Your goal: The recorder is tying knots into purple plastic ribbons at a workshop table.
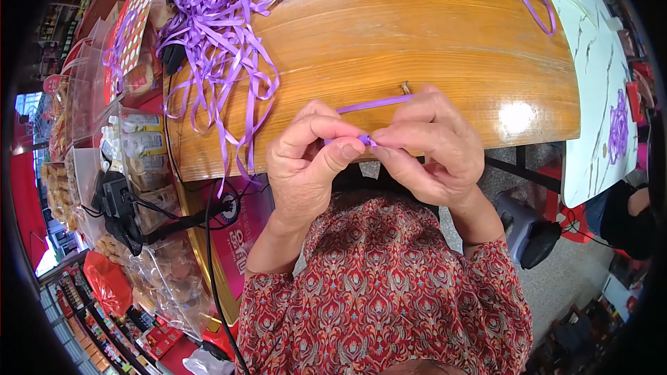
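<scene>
A narrow purple ribbon (375, 103) runs between my two hands just over the near edge of the wooden table. My left hand (306, 156) pinches a small bunched part of it between thumb and forefinger. From the other side my right hand (434, 146) grips the same part with thumb and fingertips, so the two hands nearly touch. Whether that bunched part is a knot or a loop I cannot tell. To the left, a big tangled heap of purple ribbons (219, 21) covers the table's far left, its strands trailing over the near edge.
The wooden table (431, 42) has one ribbon loop (542, 10) at its far right. A white marbled table (590, 97) beside it bears another purple bundle (618, 128). Left stand packaged goods (146, 139), a black device on an arm (121, 208) and a hanging cable (210, 264).
</scene>
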### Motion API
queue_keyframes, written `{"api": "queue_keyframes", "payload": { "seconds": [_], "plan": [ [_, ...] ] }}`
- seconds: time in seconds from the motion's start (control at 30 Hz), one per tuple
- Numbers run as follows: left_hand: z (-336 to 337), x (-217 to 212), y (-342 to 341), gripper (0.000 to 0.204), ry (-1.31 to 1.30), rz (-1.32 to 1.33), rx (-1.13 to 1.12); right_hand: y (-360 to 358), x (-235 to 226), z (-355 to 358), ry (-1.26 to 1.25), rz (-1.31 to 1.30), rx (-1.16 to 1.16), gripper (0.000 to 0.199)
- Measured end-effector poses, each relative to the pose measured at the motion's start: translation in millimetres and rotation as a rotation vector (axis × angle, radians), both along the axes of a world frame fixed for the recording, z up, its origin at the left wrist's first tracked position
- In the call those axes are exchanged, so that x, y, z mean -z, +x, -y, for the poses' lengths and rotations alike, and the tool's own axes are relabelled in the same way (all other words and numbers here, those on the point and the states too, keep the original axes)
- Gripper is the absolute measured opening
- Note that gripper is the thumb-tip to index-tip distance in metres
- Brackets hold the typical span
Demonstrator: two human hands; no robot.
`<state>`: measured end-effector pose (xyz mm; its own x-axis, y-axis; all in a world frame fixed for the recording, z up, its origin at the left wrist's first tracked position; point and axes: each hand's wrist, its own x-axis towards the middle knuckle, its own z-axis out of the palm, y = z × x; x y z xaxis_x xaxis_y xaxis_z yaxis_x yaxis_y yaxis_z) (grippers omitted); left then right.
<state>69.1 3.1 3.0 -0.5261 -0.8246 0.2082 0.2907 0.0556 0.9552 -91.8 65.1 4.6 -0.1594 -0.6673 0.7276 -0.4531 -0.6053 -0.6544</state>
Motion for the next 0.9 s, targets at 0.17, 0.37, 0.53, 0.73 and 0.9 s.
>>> {"api": "queue_keyframes", "payload": {
  "seconds": [0.17, 0.37, 0.53, 0.73, 0.9],
  "plan": [
    [-1, -1, 0, 0.011, -0.025, 0.009, 0.004, 1, -5, -2, 0.015, 0.030, -0.013, 0.026],
    [-2, -3, -1, 0.012, -0.027, -0.014, -0.013, 3, -9, -5, 0.001, -0.036, -0.001, 0.020],
    [-2, -2, 0, 0.011, -0.049, 0.012, 0.053, 3, -5, -8, 0.092, 0.124, -0.040, 0.013],
    [-5, -5, -3, 0.011, -0.066, 0.032, 0.072, 5, 9, -10, 0.253, 0.528, -0.129, 0.007],
    [-3, -4, -1, 0.010, -0.064, 0.080, 0.056, -3, -1, -12, 0.226, 0.156, -0.110, 0.027]
  ]
}}
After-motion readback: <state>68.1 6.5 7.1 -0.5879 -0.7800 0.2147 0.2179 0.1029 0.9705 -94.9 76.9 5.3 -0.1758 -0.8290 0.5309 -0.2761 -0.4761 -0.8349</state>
